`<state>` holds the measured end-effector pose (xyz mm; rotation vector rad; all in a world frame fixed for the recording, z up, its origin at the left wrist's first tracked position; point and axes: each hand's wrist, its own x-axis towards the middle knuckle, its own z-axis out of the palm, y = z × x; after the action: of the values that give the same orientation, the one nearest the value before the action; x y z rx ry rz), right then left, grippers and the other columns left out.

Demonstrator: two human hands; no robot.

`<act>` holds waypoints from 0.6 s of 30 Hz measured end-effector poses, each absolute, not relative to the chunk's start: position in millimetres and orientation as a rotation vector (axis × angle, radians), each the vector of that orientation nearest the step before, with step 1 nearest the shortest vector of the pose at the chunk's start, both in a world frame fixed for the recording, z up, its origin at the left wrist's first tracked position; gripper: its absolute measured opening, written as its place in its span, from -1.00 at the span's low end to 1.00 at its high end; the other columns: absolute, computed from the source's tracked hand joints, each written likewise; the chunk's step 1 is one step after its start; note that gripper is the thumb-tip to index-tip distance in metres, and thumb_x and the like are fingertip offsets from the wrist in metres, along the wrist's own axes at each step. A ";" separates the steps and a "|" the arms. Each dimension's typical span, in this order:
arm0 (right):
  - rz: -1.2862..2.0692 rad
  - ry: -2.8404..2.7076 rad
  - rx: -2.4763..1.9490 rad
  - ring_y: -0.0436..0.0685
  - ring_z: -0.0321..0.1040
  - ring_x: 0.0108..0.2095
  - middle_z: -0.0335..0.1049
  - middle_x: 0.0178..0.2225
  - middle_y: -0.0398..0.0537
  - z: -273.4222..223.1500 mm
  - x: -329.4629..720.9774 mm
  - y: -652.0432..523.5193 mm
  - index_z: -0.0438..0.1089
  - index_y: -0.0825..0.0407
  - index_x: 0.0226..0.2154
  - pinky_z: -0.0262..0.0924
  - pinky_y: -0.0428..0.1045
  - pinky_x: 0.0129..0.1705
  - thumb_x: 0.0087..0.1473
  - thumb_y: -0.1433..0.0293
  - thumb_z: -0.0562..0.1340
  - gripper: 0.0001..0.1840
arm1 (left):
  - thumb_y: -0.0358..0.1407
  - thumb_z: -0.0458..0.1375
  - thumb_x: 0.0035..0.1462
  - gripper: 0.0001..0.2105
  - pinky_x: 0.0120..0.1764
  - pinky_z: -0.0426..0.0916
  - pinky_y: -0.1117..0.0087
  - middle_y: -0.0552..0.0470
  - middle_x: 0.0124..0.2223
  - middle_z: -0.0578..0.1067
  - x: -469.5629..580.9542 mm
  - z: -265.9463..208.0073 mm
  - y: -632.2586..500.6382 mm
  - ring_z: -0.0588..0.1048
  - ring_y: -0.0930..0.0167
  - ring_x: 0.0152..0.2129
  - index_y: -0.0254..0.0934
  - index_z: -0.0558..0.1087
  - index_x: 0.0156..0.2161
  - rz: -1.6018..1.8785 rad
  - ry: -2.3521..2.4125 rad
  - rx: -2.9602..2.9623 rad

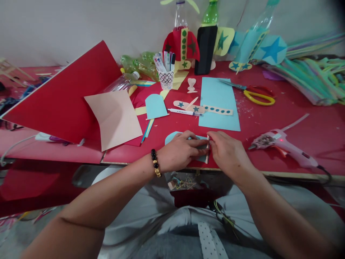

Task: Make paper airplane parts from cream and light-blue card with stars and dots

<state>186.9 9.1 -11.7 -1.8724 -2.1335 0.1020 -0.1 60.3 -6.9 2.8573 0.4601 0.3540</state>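
Observation:
My left hand [180,151] lies over a light blue paper cutout [170,137] with a rounded end, its fingers stretched out flat and covering most of the paper. Along the cutout's straight right edge runs a thin pale strip [207,158]. With fingertips closed on that strip's upper part, my right hand [228,149] rests at the table's front edge. A similar blue cutout [156,107] with a pale strip along its bottom edge lies farther back to the left. Just beyond my hands are a white marker [181,112] and a blue paper sheet [219,118].
A pink glue gun [291,147] with a red light lies at right. Behind it are yellow-and-red-handled scissors [258,97]. A marker cup [165,80] stands before decorated bottles [180,43]. Beige paper [114,118] and a large red sheet [67,97] lie left.

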 end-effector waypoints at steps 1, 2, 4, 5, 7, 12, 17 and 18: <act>0.094 -2.131 -1.869 0.23 0.39 -0.18 0.45 -0.16 0.16 -12.3 187.0 9.2 0.35 0.15 -0.06 0.19 0.02 -0.25 0.14 0.50 0.04 -0.66 | -0.43 -0.03 0.23 -0.67 -0.01 0.19 0.22 0.08 0.17 0.35 0.0 -6.9 60.3 0.27 0.33 -0.06 -0.14 0.45 0.02 0.359 0.455 2.859; 0.088 -2.131 -1.868 0.23 0.39 -0.18 0.45 -0.16 0.16 -12.7 187.0 9.4 0.35 0.15 -0.06 0.20 0.02 -0.24 0.14 0.50 0.04 -0.66 | -0.42 -0.02 0.23 -0.67 -0.01 0.18 0.23 0.07 0.17 0.36 0.0 -7.0 60.3 0.28 0.33 -0.06 -0.15 0.45 0.02 0.363 0.448 2.861; 0.082 -2.131 -1.867 0.23 0.39 -0.18 0.45 -0.16 0.15 -13.1 187.0 10.0 0.35 0.15 -0.06 0.20 0.02 -0.24 0.14 0.49 0.04 -0.67 | -0.42 -0.01 0.23 -0.68 0.00 0.18 0.24 0.08 0.17 0.36 0.0 -7.4 60.5 0.27 0.33 -0.06 -0.17 0.45 0.02 0.369 0.446 2.865; 0.080 -2.132 -1.867 0.23 0.40 -0.18 0.45 -0.16 0.15 -13.2 187.0 10.2 0.35 0.15 -0.06 0.20 0.02 -0.25 0.14 0.49 0.04 -0.67 | -0.41 -0.01 0.23 -0.69 0.00 0.18 0.25 0.10 0.17 0.35 -0.1 -7.6 60.6 0.27 0.33 -0.07 -0.17 0.45 0.01 0.369 0.447 2.866; 0.078 -2.135 -1.863 0.23 0.40 -0.19 0.45 -0.16 0.16 -13.5 187.1 10.5 0.36 0.16 -0.06 0.20 0.03 -0.25 0.14 0.49 0.04 -0.67 | -0.41 -0.01 0.23 -0.68 0.01 0.17 0.26 0.13 0.18 0.34 -0.3 -8.2 61.0 0.26 0.32 -0.07 -0.16 0.46 0.01 0.368 0.452 2.867; 0.111 -2.134 -1.862 0.25 0.40 -0.18 0.45 -0.16 0.16 -14.0 188.0 10.4 0.36 0.18 -0.07 0.21 0.03 -0.23 0.14 0.49 0.04 -0.67 | -0.43 -0.03 0.22 -0.67 0.01 0.18 0.25 0.17 0.18 0.34 -0.6 -9.0 61.8 0.27 0.32 -0.07 -0.15 0.46 0.01 0.369 0.441 2.856; 0.121 -2.134 -1.846 0.25 0.41 -0.18 0.45 -0.17 0.16 -12.6 189.0 9.8 0.38 0.18 -0.09 0.21 0.03 -0.23 0.14 0.50 0.04 -0.68 | -0.44 -0.01 0.20 -0.66 0.01 0.18 0.24 0.15 0.18 0.34 -0.4 -8.1 61.8 0.27 0.32 -0.06 -0.13 0.45 0.02 0.360 0.444 2.861; 0.120 -2.136 -1.846 0.25 0.41 -0.18 0.45 -0.17 0.16 -12.4 189.1 9.6 0.38 0.18 -0.10 0.21 0.03 -0.23 0.14 0.50 0.04 -0.69 | -0.44 -0.01 0.21 -0.66 0.01 0.18 0.25 0.14 0.18 0.34 -0.3 -7.8 61.7 0.26 0.32 -0.06 -0.13 0.45 0.02 0.356 0.444 2.862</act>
<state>189.1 9.6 -12.4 -1.8460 -2.1359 0.1202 -0.3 61.7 -7.8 2.8624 0.4440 0.3558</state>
